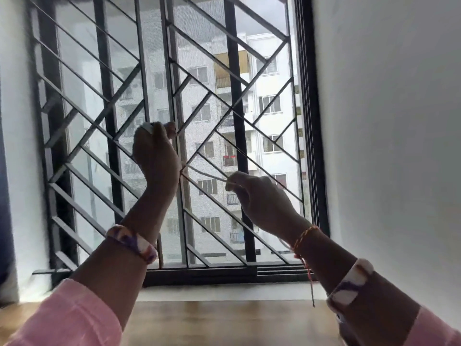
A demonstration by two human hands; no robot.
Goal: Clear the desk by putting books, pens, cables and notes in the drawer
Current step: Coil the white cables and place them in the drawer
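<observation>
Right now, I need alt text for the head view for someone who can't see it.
Both hands are raised before a barred window: the left hand grips a small white object while the right hand pinches a thin cable stretched between them. A wooden desk lies below.

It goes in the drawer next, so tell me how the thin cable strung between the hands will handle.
Probably floppy: the cable bows between the left hand and right hand. Likely light: a fingertip pinch holds it. The white end piece in the left hand may swing if released.
</observation>
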